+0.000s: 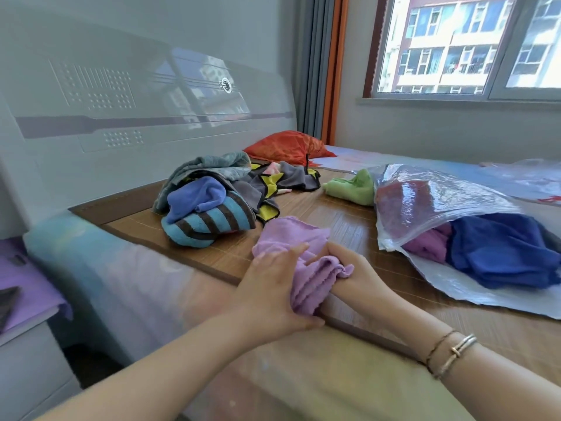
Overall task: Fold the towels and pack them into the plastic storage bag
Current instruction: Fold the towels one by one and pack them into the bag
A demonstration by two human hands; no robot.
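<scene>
The fuzzy, matt lilac terry-cloth towel (299,262) feels soft under my hands. Beneath it lies the slatted brown bamboo mat (343,217), smooth with a dull sheen. The crinkled clear plastic storage bag (425,202) looks glossy over the plush navy cloth towel (504,250).

The right hand's fingers are buried under the lilac towel (306,262); the plastic bag (425,202) runs off-frame.
</scene>
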